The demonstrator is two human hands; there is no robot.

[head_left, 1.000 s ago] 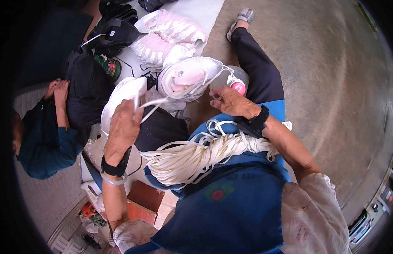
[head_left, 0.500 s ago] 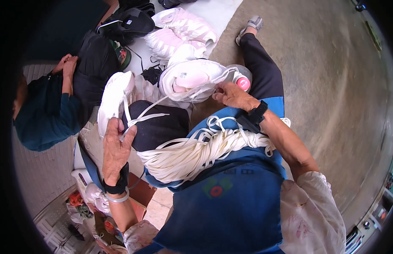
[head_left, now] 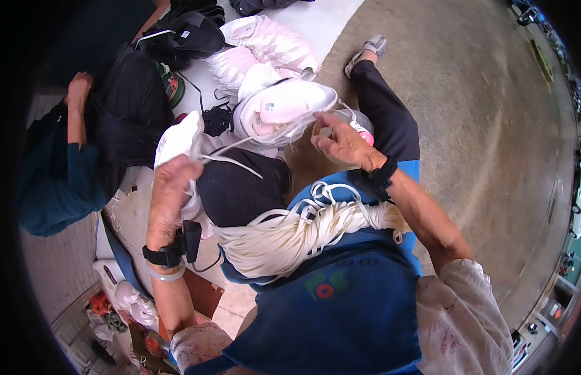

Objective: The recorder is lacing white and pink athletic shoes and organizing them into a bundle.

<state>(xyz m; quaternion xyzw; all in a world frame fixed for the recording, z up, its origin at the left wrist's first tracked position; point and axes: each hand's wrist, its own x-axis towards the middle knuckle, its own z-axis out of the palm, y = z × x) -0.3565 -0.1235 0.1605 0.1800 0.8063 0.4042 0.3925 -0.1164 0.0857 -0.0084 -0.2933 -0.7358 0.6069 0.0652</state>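
Note:
My left hand (head_left: 171,190), blurred by motion, has its fingers together on a white shoelace (head_left: 234,147). Beside it a white shoe (head_left: 178,140) leans against my dark-clothed knee. The lace runs right toward a second white shoe (head_left: 287,109) with a pale pink insole. At that shoe's right side is my right hand (head_left: 347,142), thumb and fingers apart, nothing seen gripped between them. Across the blue apron (head_left: 340,306) on my lap lies a thick bundle of white shoelaces (head_left: 290,237), some looping loose at its right end.
More white and pink shoes (head_left: 265,47) lie on a white sheet (head_left: 334,19) ahead. A clear container with a pink-capped bottle (head_left: 365,136) stands by my right leg. At left sits another person in a dark teal top (head_left: 59,181). Black bags (head_left: 190,37) lie beyond.
My left hand has risen slightly toward the left shoe. My right hand's fingers have spread, and the second shoe has tilted. The other person's hand has moved up and left.

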